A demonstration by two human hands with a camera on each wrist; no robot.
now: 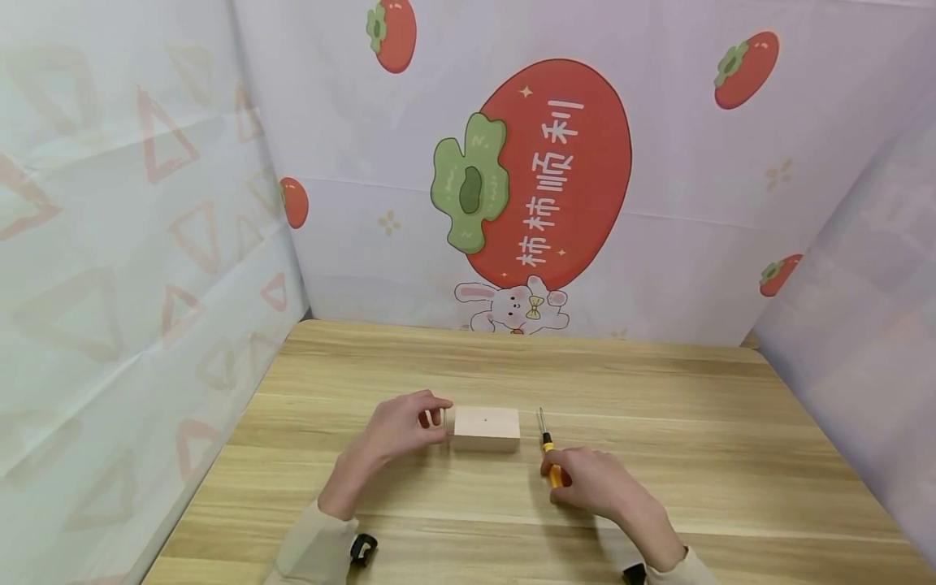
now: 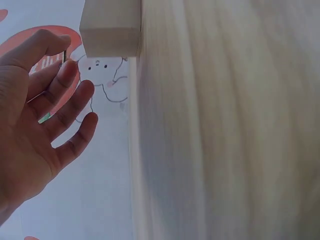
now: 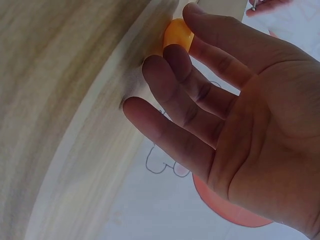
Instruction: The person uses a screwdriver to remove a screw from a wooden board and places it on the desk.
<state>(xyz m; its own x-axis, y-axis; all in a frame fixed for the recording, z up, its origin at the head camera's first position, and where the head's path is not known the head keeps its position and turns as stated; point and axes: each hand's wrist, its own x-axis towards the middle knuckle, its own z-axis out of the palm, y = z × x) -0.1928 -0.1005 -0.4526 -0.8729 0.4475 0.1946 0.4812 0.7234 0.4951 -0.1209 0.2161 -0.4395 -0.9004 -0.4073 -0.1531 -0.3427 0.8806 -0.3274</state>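
A pale wooden block (image 1: 485, 428) lies on the wooden table (image 1: 658, 390). My left hand (image 1: 402, 431) sits at the block's left end, thumb and fingers curled toward it. In the left wrist view this hand (image 2: 45, 110) pinches a thin dark screw (image 2: 65, 55) just beside the block (image 2: 110, 27). A screwdriver (image 1: 544, 443) with an orange handle lies right of the block, shaft pointing away from me. My right hand (image 1: 588, 483) rests over its handle. In the right wrist view its fingers (image 3: 200, 95) are nearly straight, with the fingertips touching the orange handle (image 3: 177, 34).
Printed cloth walls enclose the table on the left (image 1: 110, 284), back (image 1: 548, 179) and right (image 1: 863, 284). The table's front edge runs close to my sleeves.
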